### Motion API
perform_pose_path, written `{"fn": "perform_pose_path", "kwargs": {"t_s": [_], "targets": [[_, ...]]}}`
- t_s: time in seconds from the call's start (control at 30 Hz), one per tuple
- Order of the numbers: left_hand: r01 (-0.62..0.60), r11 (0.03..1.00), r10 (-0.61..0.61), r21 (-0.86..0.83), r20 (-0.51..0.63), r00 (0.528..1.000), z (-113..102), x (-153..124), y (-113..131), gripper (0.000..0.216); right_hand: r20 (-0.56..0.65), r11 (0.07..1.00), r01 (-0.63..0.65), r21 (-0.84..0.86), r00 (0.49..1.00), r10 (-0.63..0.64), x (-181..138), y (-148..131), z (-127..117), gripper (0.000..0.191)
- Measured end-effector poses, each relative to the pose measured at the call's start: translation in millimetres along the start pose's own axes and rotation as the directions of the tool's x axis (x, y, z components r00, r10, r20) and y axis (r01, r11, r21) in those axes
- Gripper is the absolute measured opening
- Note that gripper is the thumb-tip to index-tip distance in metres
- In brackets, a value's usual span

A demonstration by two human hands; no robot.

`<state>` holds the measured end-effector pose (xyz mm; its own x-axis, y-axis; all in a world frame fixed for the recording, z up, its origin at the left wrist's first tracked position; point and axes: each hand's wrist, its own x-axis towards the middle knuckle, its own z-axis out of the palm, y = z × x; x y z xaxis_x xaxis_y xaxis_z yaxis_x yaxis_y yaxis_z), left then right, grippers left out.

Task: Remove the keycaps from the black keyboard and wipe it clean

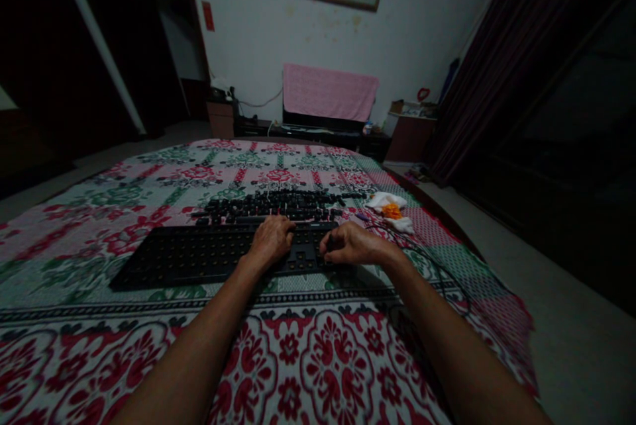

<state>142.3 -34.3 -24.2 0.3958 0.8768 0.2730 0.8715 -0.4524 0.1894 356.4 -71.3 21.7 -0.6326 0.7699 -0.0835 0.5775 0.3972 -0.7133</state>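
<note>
A black keyboard (183, 253) lies on the bed, its keycaps off, with rows of small yellowish-brown key posts showing. My left hand (271, 239) rests over its middle, fingers curled at the far edge and gripping it. Above the right end, my right hand (350, 243) is closed in a pinch on a small dark piece, which looks like a keycap (332, 239). Just beyond the keyboard, many loose black keycaps (278, 202) lie in a wide spread.
A white cloth (386, 200) with an orange item (392, 211) lies right of the keycaps. A black cable (437, 259) curves over the patterned bedspread (298, 359). Past the bed stand a pink-draped screen (328, 91) and a low cabinet (412, 137).
</note>
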Motion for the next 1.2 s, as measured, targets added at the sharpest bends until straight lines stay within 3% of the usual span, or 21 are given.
{"fn": "perform_pose_path", "kwargs": {"t_s": [0.27, 0.63, 0.8, 1.03, 1.2], "targets": [[0.006, 1.000, -0.006, -0.021, 0.004, 1.000, -0.2, -0.2, -0.3, 0.028, -0.024, 0.998, -0.039, 0.052, 0.999, 0.040, 0.4, -1.2, 2.7, 0.022], [0.014, 1.000, -0.013, -0.019, 0.005, 1.000, -0.4, 0.1, -1.1, 0.028, -0.008, 0.995, -0.022, -0.093, 1.000, 0.021, -1.7, -7.0, 3.0, 0.019], [0.010, 1.000, -0.010, -0.017, 0.002, 1.000, -0.1, -0.3, -0.8, 0.029, -0.046, 0.999, -0.036, 0.000, 0.998, 0.036, -3.3, -1.6, 2.0, 0.019], [0.010, 0.999, -0.009, -0.032, 0.008, 1.000, 1.7, 1.1, -2.0, 0.028, -0.042, 0.934, -0.073, 0.349, 0.995, 0.094, -2.0, 8.5, 0.4, 0.027], [0.008, 0.999, -0.008, -0.042, 0.002, 1.000, 1.9, 1.3, -2.6, 0.026, -0.014, 0.913, -0.073, 0.402, 0.996, 0.086, -1.8, 15.8, -1.0, 0.031]]}}
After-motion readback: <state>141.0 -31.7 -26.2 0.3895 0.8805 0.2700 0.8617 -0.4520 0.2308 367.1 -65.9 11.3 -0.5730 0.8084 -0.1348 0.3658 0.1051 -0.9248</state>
